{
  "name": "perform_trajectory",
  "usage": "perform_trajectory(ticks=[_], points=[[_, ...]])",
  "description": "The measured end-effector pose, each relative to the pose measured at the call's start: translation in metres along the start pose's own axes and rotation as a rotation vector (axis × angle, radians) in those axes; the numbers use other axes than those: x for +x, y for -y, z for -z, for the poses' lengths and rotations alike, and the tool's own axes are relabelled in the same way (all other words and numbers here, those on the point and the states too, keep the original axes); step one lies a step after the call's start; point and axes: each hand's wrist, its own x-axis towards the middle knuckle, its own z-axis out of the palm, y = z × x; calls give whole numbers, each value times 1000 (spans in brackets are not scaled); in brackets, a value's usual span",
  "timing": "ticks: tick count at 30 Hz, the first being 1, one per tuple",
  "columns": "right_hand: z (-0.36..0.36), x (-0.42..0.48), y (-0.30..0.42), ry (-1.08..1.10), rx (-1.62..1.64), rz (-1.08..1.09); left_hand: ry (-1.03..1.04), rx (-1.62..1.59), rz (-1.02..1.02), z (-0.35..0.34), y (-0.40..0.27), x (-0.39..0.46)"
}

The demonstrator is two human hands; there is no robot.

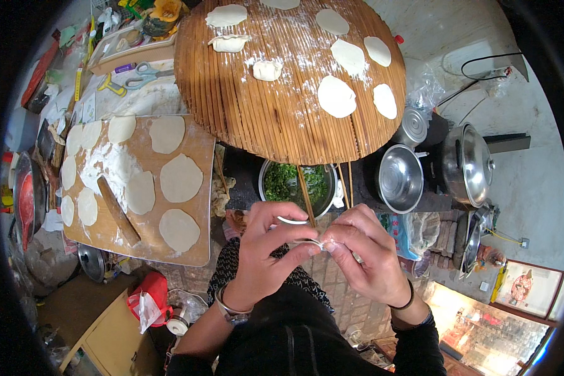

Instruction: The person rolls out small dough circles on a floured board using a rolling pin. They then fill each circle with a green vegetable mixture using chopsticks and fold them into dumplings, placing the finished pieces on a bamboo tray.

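Note:
Between my left hand (275, 239) and my right hand (364, 249) is a dumpling wrapper (312, 241), its edge pinched by the fingertips of both; the fingers hide most of it. Just beyond the hands stands a metal bowl of chopped green filling (279, 181), with chopsticks (305, 190) in it. Above that lies a round slatted tray (282, 117), dusted with flour. It carries two folded dumplings, one (267, 70) nearer me than the other (230, 43), and several flat wrappers (337, 97).
At left, a wooden board (145, 249) bears several wrappers, flour (110, 164) and a rolling pin (118, 210). Behind it lie scissors (145, 75) and a yellow peeler (112, 85). At right stand an empty metal bowl (401, 178) and a lidded steel pot (470, 164).

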Motion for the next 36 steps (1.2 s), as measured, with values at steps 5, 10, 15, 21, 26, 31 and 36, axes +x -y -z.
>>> perform_trajectory(ticks=[5, 10, 15, 21, 26, 31, 36], points=[[-1, -1, 2, -2, 16, 14, 44, -28, -73, 1, 7, 1], [-1, -3, 2, -13, 19, 11, 30, 97, -166, 1, 1, 2], [-2, -4, 2, -49, 49, 32, 33, -471, 50, -4, 3, -4], [-1, -4, 3, -93, 75, 63, 180, -388, 47, -2, 6, -1], [-2, -7, -1, -99, 66, 92, 90, -339, -74, -12, 9, -1], [3, -11, 3, -170, 91, 19, -92, -528, 139, -14, 9, -8], [-15, -37, -4, -214, 241, -197, -191, -773, 203, -17, 4, -8]])
